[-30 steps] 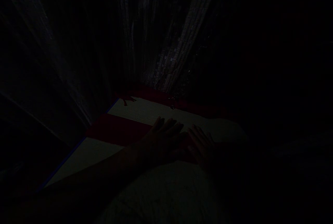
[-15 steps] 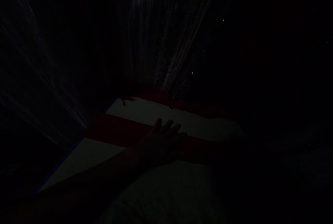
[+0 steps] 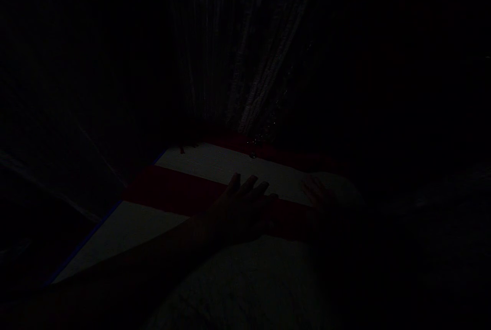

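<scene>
It is very dark here. A cloth (image 3: pixel 138 230) with red and pale stripes lies flat across the middle and lower part of the frame. It has a thin blue edge (image 3: pixel 82 244) that slants along its left side. The left hand (image 3: pixel 241 212) is near the middle of the frame, palm down on the cloth. Its fingers are spread apart, and it is not pinching anything. It lies over a red stripe (image 3: pixel 172 187), and its fingertips reach the pale stripe (image 3: pixel 215 158) above. The left arm (image 3: pixel 153 253) comes in from the lower left. The right hand (image 3: pixel 318 192) is right of the middle, dim and blurry, over the same two stripes. I cannot tell if it touches the cloth or holds any of it. Some small shiny bits (image 3: pixel 252 155) are at the far side of the cloth. Past them, dim streaks (image 3: pixel 264 79) run up to the top of the frame.
</scene>
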The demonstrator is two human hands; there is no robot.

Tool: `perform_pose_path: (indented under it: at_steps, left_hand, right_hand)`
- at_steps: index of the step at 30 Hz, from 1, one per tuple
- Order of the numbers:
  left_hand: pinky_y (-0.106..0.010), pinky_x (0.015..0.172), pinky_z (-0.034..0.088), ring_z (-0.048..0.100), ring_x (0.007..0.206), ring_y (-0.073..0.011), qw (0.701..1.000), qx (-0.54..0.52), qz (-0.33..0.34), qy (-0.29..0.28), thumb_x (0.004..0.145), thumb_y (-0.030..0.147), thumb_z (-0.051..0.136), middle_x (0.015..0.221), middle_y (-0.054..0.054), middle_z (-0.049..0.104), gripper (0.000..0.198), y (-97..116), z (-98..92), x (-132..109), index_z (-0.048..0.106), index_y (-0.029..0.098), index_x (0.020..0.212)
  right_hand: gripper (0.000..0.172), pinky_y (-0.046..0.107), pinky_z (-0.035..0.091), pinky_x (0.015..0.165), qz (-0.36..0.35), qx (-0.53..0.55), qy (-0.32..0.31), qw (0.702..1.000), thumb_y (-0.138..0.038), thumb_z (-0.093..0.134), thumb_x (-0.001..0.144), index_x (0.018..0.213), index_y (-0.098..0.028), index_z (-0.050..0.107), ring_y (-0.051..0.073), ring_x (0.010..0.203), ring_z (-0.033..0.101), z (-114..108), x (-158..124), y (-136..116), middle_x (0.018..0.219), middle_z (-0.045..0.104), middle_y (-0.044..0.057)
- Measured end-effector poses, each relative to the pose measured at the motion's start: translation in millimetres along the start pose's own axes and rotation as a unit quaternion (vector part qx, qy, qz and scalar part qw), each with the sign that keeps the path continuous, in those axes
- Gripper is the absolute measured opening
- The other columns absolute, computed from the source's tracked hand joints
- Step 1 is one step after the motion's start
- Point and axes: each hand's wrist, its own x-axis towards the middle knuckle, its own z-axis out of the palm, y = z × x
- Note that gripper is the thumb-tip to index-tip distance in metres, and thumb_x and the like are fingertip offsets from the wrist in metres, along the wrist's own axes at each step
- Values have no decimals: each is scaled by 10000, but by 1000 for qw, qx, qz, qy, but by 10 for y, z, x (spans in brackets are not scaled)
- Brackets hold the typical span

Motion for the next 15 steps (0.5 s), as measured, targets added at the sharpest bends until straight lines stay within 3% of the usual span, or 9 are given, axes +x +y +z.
perform_pose_path:
  at_steps: [3,6,12,15]
  left_hand:
    - [-729,1275,54,114,1618,-396,1000,7,-4,-5,1067,626,331,1735,-104,198,706,21,-15,-4,311,242,1658]
    - [-735,1275,67,132,1613,-400,1000,7,4,9,1078,593,335,1733,-88,212,702,23,9,-11,245,234,1674]
    - [-718,1281,61,125,1618,-385,1000,-1,-7,0,1071,626,317,1727,-99,221,698,30,7,-7,315,246,1656]
    - [-709,1284,51,108,1623,-373,1000,-5,-9,-8,1065,634,335,1733,-92,204,697,30,-17,-8,324,260,1653]
  right_hand:
    - [589,590,271,1266,-23,55,-39,997,-457,218,1110,1662,-267,295,272,1595,246,30,79,-468,1717,226,66]
    - [586,616,261,1264,-9,82,-57,995,-452,222,1123,1648,-211,318,267,1579,284,58,116,-773,1696,277,55]
    - [546,634,249,1239,2,70,-30,997,-438,234,1132,1647,-260,264,259,1586,264,106,95,-674,1711,228,5]
    - [548,604,218,1244,-6,31,-17,999,-433,248,1133,1640,-226,259,256,1579,278,133,85,-599,1704,251,34]
